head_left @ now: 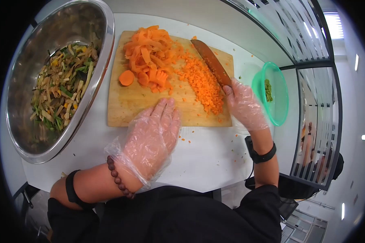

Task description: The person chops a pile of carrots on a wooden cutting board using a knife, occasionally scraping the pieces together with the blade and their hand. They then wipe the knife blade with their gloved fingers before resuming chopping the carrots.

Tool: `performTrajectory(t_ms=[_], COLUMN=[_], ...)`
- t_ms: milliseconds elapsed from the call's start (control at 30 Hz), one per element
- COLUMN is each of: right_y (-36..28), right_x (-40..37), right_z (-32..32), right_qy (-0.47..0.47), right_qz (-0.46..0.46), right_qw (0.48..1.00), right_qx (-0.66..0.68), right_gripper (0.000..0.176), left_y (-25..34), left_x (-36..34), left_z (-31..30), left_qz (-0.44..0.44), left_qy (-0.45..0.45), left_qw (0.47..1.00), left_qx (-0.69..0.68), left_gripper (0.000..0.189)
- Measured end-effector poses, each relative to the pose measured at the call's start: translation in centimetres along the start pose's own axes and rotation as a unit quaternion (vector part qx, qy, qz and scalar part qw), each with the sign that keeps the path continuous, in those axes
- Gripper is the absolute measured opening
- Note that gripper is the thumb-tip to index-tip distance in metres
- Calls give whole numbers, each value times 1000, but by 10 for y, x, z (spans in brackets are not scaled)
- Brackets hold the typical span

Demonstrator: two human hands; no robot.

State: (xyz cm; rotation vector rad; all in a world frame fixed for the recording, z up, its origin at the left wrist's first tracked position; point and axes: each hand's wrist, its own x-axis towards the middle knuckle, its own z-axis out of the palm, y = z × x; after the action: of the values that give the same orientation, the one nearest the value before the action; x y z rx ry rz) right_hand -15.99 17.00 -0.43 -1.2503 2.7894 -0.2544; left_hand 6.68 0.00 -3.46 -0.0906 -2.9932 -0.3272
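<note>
From my end I see the knife [211, 60] over the R part of the cutting board [123, 109], beside chopped carrot. Its blade is broad, orange-brown in this light, w/ small bits stuck on it; handle's mostly hidden by the R hand [245, 101]. That hand is gloved in clear plastic, fingers curled firmly round the handle, thumb toward the blade. My L hand [154, 133], also gloved, lies palm down across the board's near edge, fingers straight & close together, nothing in its grasp; can't tell if it's pressing.

Carrot bits [202, 85] are fine & bright orange, heaped just L of the blade; carrot ribbons [148, 46] sit in a loose pile further L, w/ a round carrot chunk [126, 78] beside them.

Room: bare wood at the board's near L corner & a strip R of the blade. Steel bowl [22, 85] of mixed veg crowds the L side; green bowl [280, 95] is close by the R hand. Counter [207, 162] has space on the near side, few crumbs only.

Knife's long axis runs diagonally: tip points far & L, handle near & R.
</note>
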Motion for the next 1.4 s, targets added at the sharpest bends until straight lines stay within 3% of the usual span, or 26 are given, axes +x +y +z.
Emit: performTrajectory(t_ms=[100,200,333,433,533,633,933,1033,1133,1233,1267,1400], right_y=[19,20,1,-3,4,16,-7,-8,12,5,2,1], right_x=[0,3,-11,-20,-16,-1,-14,-18,-16,-23,-28,-49], right_z=[8,6,-6,-18,-17,-7,-13,-18,-14,-33,-35,-15], right_qy=[102,41,-48,-29,37,44,-55,-39,60,-76,-97,-123], right_qz=[-102,-79,-35,-11,17,53,25,14,17,212,205,243], right_qw=[987,995,998,999,999,997,998,998,990,895,844,702], right_qx=[-71,-49,-2,32,9,-31,2,41,122,386,487,658], right_gripper=[16,25,21,17,18,17,20,20,17,18,27,46], left_y=[1,-1,-3,-3,-2,-2,-1,-3,-2,-2,-2,-6], left_x=[-1,0,-1,-1,-2,-2,-3,0,0,-1,0,4], left_z=[1,-2,-4,-1,-2,-3,3,1,-1,-5,-8,-18], left_qz=[-1,9,10,17,10,11,3,7,4,7,11,13], left_qy=[0,1,-7,-20,-9,-7,18,8,11,2,-3,-14], left_qw=[1000,1000,1000,1000,1000,1000,1000,1000,1000,1000,1000,998], left_qx=[-7,-6,1,18,4,9,-7,-19,-21,-16,-23,-67], left_gripper=[56,56,59,59,59,59,59,58,57,58,58,61])
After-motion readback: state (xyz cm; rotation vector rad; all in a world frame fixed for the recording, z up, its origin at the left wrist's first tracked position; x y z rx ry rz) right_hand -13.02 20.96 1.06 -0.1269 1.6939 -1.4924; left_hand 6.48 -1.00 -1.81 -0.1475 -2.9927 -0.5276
